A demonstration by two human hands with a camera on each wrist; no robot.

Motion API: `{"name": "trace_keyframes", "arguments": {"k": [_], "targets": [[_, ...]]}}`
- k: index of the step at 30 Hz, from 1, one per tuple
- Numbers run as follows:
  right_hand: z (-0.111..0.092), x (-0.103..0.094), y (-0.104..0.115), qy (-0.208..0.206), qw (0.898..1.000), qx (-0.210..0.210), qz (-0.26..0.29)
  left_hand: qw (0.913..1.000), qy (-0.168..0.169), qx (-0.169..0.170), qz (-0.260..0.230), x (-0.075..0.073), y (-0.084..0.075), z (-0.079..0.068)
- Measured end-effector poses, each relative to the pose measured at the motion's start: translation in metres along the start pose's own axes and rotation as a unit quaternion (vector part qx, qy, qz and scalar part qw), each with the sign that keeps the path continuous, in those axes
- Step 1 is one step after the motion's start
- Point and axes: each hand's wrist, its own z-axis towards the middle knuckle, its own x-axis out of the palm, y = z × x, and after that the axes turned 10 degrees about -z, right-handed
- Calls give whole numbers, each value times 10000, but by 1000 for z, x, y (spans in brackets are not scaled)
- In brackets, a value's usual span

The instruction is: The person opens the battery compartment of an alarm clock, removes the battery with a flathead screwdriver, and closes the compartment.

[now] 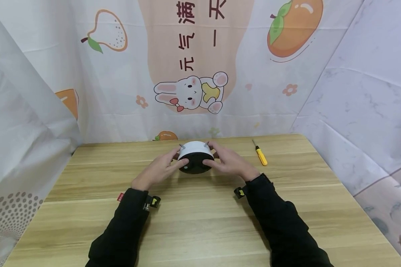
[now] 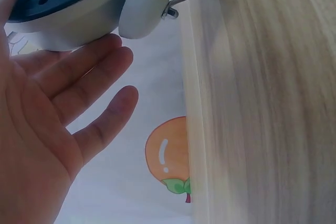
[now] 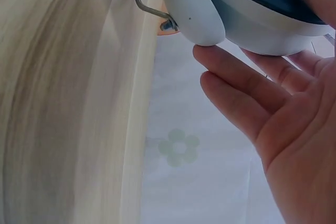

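A white twin-bell alarm clock (image 1: 197,147) with a dark back panel is held between both hands near the table's far edge. It is upside down, its two short metal feet (image 1: 182,146) pointing up and its back toward me. My left hand (image 1: 158,170) grips one side, thumb on the back panel and fingers along the white rim. On the opposite side, my right hand (image 1: 232,163) grips in the same way. Each wrist view shows a white bell (image 2: 147,6) and the bent wire handle (image 3: 144,2) on the side toward the table.
A screwdriver (image 1: 261,155) with a yellow handle lies on the wooden table (image 1: 207,226), right of the right hand. Behind the table hangs a printed curtain (image 1: 120,81), with more fabric at both sides. Dark straps circle both wrists.
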Motion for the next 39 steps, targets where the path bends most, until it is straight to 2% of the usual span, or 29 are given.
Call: {"name": "trace_keyframes", "arguments": {"k": [8,19,26,33,39], "targets": [[0,-2,2,53,9996,-132,239,9986,3,497,-154,1,-2,4],[0,-2,2,42,9993,224,296,9980,278,552,-115,2,5,4],[2,-1,0,173,9981,281,524,9930,378,1107,182,5,8,6],[4,0,0,389,9964,450,606,9939,333,957,429,5,8,5],[2,1,-1,648,9933,523,807,9912,531,1210,61,7,11,7]]}}
